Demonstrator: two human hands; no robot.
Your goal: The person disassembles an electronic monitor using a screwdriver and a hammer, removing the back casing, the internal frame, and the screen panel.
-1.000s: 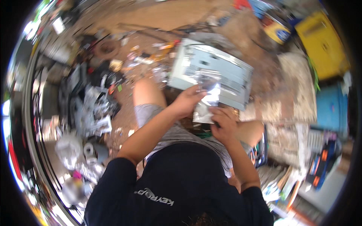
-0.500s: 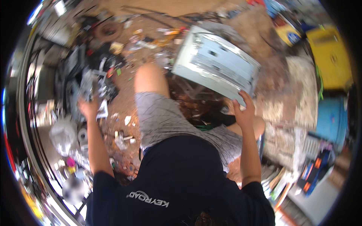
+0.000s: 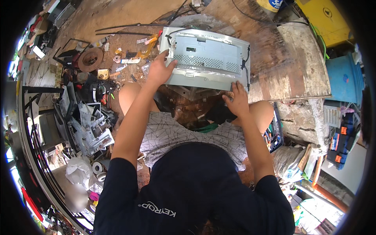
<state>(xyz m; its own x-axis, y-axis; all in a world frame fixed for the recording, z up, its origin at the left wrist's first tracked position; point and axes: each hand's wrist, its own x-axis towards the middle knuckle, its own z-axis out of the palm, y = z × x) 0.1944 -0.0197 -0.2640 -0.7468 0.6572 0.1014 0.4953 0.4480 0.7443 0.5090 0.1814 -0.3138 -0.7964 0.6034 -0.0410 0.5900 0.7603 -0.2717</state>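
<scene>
**Both hands on a stripped monitor chassis**

From the head view, the person is sitting low on the dirt floor (image 3: 117, 15), knees apart, with a grey monitor chassis (image 3: 207, 58) lying flat in front of them, its perforated metal back plate facing up and strips of silvery foil tape along its edges. It is resting just beyond the knees, partly over a round grey stone-like block (image 3: 196, 21) and beside a worn wooden plank (image 3: 282, 58).

The left hand (image 3: 159, 70) is pressing on the chassis's near left corner, its fingers (image 3: 163, 58) spread flat over the edge rather than curled round anything. The right hand (image 3: 236, 100) is sitting at the near right corner, fingers (image 3: 237, 87) bent over the rim and lightly gripping it; how firmly, I cannot tell.

To the person's left, a heap of dismantled grey plastic and metal parts (image 3: 88, 125) is lying near a rusty disc (image 3: 90, 59) and scattered orange and yellow scraps (image 3: 150, 41). To the right, a blue barrel (image 3: 344, 78) is standing near a yellow case (image 3: 325, 21), and a tray of small tools (image 3: 274, 135) is sitting just beside the right knee.
</scene>
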